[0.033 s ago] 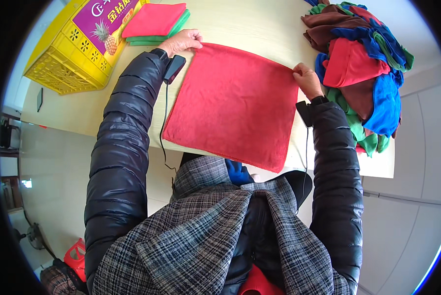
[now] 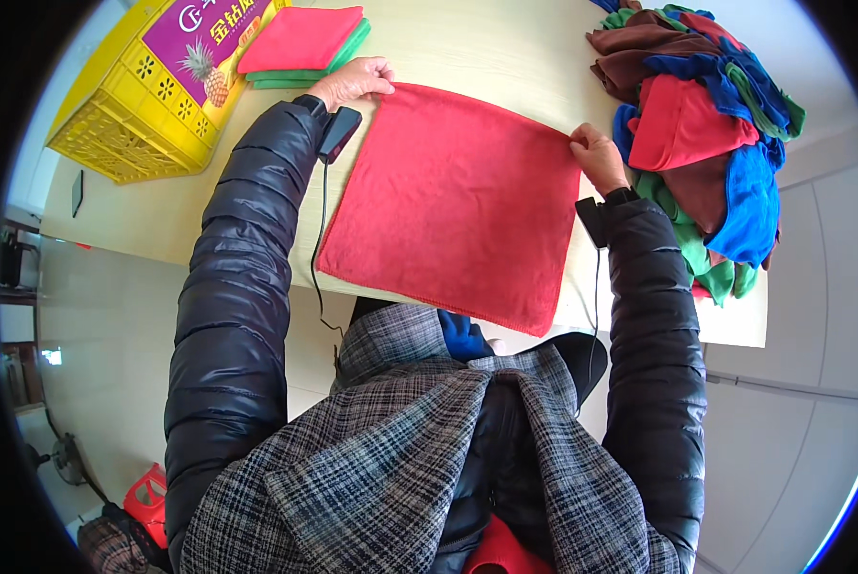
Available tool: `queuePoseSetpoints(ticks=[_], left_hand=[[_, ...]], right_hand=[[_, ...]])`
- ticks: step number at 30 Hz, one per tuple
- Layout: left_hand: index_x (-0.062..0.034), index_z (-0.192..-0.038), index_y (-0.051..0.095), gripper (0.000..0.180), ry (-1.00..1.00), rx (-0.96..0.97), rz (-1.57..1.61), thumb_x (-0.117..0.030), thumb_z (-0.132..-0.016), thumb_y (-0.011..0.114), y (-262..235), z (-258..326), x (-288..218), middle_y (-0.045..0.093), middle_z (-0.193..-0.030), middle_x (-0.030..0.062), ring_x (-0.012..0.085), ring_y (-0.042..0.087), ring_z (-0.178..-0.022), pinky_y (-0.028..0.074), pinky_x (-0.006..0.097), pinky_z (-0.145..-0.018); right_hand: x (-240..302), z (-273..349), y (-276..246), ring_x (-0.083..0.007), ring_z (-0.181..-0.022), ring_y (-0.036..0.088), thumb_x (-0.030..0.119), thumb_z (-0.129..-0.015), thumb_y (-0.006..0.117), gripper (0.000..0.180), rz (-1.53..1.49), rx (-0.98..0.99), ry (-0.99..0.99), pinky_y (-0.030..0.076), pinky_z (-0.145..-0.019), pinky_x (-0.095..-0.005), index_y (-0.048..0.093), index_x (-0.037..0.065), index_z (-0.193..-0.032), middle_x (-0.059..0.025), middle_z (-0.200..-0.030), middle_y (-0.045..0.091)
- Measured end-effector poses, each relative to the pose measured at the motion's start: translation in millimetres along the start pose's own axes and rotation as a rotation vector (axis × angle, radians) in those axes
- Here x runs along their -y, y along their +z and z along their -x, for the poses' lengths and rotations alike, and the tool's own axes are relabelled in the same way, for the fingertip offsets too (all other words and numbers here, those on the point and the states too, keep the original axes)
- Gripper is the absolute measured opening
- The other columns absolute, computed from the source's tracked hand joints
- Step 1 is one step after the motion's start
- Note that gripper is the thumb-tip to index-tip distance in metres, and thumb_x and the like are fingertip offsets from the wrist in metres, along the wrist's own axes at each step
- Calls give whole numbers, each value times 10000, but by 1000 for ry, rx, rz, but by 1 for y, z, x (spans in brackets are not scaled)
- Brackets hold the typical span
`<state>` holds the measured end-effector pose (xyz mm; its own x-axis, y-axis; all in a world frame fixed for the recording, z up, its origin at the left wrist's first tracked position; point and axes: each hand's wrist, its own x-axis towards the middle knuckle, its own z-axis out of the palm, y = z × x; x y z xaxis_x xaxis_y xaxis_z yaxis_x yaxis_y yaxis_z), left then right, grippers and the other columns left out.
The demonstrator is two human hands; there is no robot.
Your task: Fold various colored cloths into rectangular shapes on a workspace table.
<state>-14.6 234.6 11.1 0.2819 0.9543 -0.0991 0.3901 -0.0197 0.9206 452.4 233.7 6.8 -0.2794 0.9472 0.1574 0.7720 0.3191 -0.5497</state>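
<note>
A square red cloth (image 2: 457,201) is spread out in front of me, its near edge hanging past the table's front edge. My left hand (image 2: 357,81) pinches its far left corner between thumb and fingers. At the far right corner, my right hand (image 2: 598,158) grips the cloth the same way. Just beyond my left hand lies a stack of folded cloths, with a red folded cloth (image 2: 300,38) on top and green folded cloth (image 2: 352,48) below. Right of my right hand rises a loose heap of crumpled cloths (image 2: 697,120) in red, blue, green and brown.
On the far left of the pale table (image 2: 486,43) stands a yellow plastic crate (image 2: 151,124) with a purple label. A small dark flat object (image 2: 78,194) lies near the table's left end. Thin black cables run from the devices on my wrists. A red plastic stool (image 2: 146,502) shows at lower left.
</note>
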Motion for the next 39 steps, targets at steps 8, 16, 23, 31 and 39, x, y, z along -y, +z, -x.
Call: queuePoseSetpoints(ticks=[8,16,23,31,39], left_hand=[[-109,-943,596,117,-52,-12,95,-170,-904,689,3,1,-4,578,-832,-47,37,535,-717,460,199,-633],[-98,-891,597,119,-74,-53,115,-174,-894,689,1,4,-6,584,-817,-34,61,543,-679,478,221,-607],[-91,-870,599,95,-58,-105,44,-141,-893,677,4,3,2,595,-796,-22,66,558,-661,491,231,-603],[-75,-911,620,84,-1,-301,158,-149,-891,655,1,2,21,617,-837,-6,81,606,-707,507,240,-630],[-71,-967,638,106,-18,-307,-57,-143,-894,668,26,2,-4,610,-849,-22,68,589,-776,486,227,-670]], right_hand=[[-3,6,3,-327,-819,693,177,-851,642,158,15,-66,-4,534,-737,-415,652,76,-971,-134,-872,718],[-5,7,1,-320,-861,691,183,-846,661,160,-3,-41,29,531,-763,-413,655,78,-966,-140,-924,720],[-9,8,4,-198,-743,647,144,-877,661,139,22,-20,46,514,-697,-330,644,48,-976,-96,-815,680],[-10,3,5,-287,-844,697,196,-841,682,176,-28,1,85,537,-761,-383,677,94,-985,-126,-902,722],[-29,-1,-4,-120,-776,611,134,-899,671,150,-132,54,95,494,-716,-272,664,9,-981,-52,-848,668]])
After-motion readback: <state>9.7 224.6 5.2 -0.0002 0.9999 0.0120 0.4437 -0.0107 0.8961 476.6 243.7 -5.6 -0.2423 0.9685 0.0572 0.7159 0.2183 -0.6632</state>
